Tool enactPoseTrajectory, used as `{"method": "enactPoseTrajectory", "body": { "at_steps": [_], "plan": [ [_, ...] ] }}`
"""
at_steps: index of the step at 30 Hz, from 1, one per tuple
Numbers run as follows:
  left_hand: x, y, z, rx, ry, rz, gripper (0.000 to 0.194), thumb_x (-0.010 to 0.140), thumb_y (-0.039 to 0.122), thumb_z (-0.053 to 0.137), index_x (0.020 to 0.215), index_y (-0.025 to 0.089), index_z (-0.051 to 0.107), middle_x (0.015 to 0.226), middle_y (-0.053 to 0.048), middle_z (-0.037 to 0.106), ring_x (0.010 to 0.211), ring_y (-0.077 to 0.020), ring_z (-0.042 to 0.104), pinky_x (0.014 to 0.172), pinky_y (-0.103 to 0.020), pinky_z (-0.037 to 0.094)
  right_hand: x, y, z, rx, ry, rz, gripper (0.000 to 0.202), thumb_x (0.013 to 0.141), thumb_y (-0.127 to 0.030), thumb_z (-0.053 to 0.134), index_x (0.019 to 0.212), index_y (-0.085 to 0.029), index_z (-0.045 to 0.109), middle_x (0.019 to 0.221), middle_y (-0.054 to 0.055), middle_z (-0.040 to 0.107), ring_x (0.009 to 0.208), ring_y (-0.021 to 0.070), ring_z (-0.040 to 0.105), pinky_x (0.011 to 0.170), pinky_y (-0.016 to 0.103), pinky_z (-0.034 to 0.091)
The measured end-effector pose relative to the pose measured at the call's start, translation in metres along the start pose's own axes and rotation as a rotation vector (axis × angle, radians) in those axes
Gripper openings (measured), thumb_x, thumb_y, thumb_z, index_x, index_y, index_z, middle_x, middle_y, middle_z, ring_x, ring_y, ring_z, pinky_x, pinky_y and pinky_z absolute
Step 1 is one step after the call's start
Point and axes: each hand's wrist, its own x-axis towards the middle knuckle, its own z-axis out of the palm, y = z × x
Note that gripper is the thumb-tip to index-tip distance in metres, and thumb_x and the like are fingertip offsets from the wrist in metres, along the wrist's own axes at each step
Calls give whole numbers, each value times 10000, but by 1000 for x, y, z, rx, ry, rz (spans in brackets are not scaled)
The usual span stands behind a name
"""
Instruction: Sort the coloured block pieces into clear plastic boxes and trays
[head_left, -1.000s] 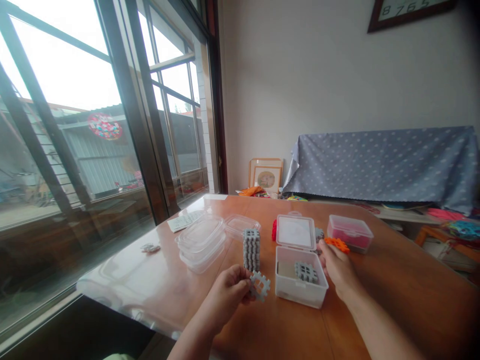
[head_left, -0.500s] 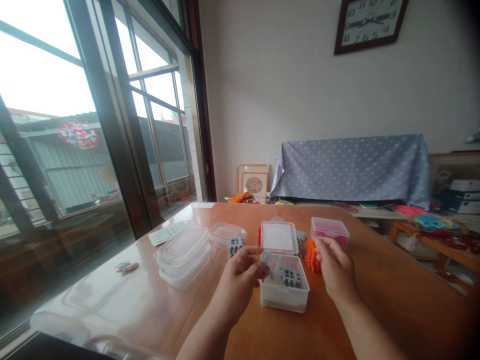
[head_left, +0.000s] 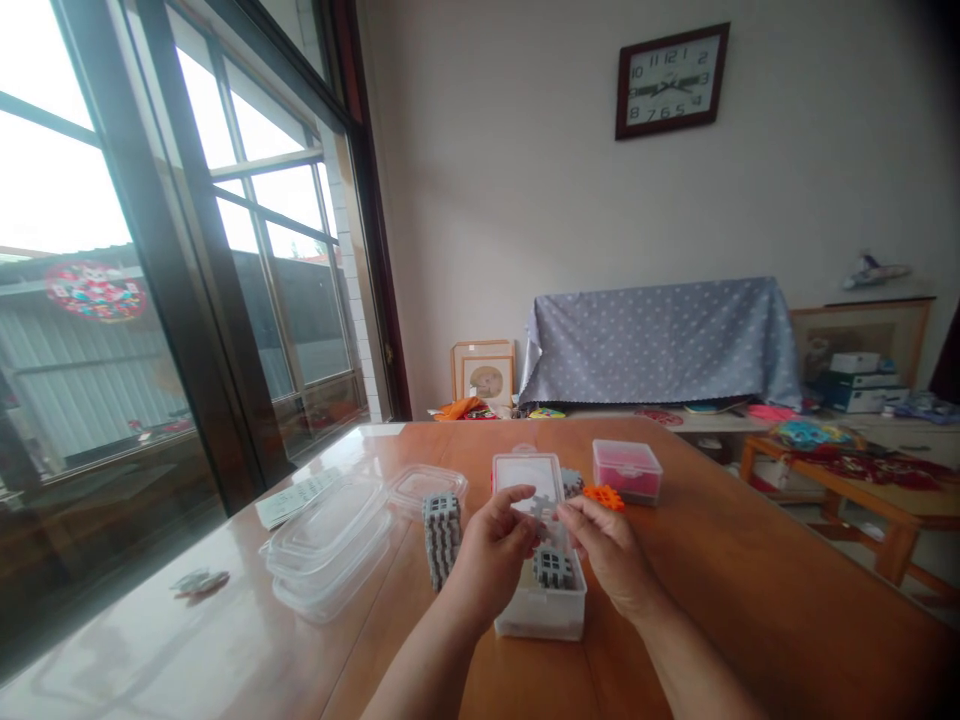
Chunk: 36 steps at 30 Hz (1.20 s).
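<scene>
Currently, both hands meet over an open clear plastic box (head_left: pixel 541 610) on the wooden table (head_left: pixel 750 600), the left hand (head_left: pixel 491 555) and right hand (head_left: pixel 607 550) pinching 1 small grey interlocking tile (head_left: pixel 540 507) between them. The fingers of each hand are closed on opposite edges of the piece, which hangs just above the box, in front of its raised lid (head_left: pixel 527 478). The step in hand looks like placing the tile into the box, where another grey tile (head_left: pixel 553 568) already lies; the next move would call for lowering the piece flat and letting go with both hands. The held tile appears to stand nearly on edge, its broad face turned toward the camera, though it is small and partly hidden by fingertips; being roughly square, it shows no clear long axis. A stack of grey tiles (head_left: pixel 441 535) stands upright just left of the box, beside empty clear containers (head_left: pixel 330 545). An orange tile (head_left: pixel 604 495) and a pink-filled box (head_left: pixel 627 470) sit beyond the right hand.
</scene>
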Motion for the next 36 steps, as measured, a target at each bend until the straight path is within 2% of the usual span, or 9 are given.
{"method": "enactPoseTrajectory", "body": {
  "at_steps": [2,5,8,12,17,22,31,36],
  "plan": [
    [0,-2,-4,153,-16,70,534,864,316,672,1365,184,545,972,-59,649,769,-140,589,710,-271,476,2,1,-1,26,5,27,460,766,-662,710,637,-226,641,545,-20,498,534,145,424,527,276,344],
    [-1,2,-12,450,-56,202,582,846,205,659,1412,243,526,1236,-101,618,903,-167,616,812,-304,504,3,4,-2,76,3,53,467,773,-642,711,602,-223,598,527,-32,474,516,132,410,520,269,324],
    [0,10,-17,675,-141,286,545,835,135,638,1363,253,573,1215,-89,638,1024,-209,619,912,-334,484,3,6,-2,119,-2,80,464,770,-625,724,594,-219,585,526,-37,470,511,124,410,516,264,315],
    [5,17,-19,843,-156,315,458,819,149,670,1269,220,621,1157,-99,662,1067,-255,616,917,-352,467,4,5,-2,147,7,118,480,740,-648,746,605,-211,600,519,-37,475,498,118,415,494,256,306],
    [9,18,-27,918,-169,256,386,773,201,720,1155,210,663,1038,-79,677,965,-248,623,834,-330,461,10,12,-5,157,118,93,536,751,-721,708,722,-186,699,513,-39,485,472,105,404,461,243,299],
    [13,15,-33,968,-223,117,364,715,192,715,1078,208,697,928,-47,696,816,-211,625,728,-297,433,15,23,-8,177,249,87,533,771,-704,704,790,-173,741,538,-41,483,472,88,395,456,228,304],
    [28,10,-19,1042,-299,-21,439,644,217,748,1083,227,751,776,-30,728,676,-208,629,643,-288,413,17,24,-10,203,345,46,488,792,-661,712,768,-174,726,565,-42,475,496,91,389,454,231,279],
    [35,3,-15,1053,-279,-52,438,608,261,810,1044,223,779,720,-36,722,640,-216,638,665,-305,442,16,22,-9,203,346,36,499,783,-673,712,750,-175,717,551,-40,488,483,94,392,452,243,278]
  ]
}}
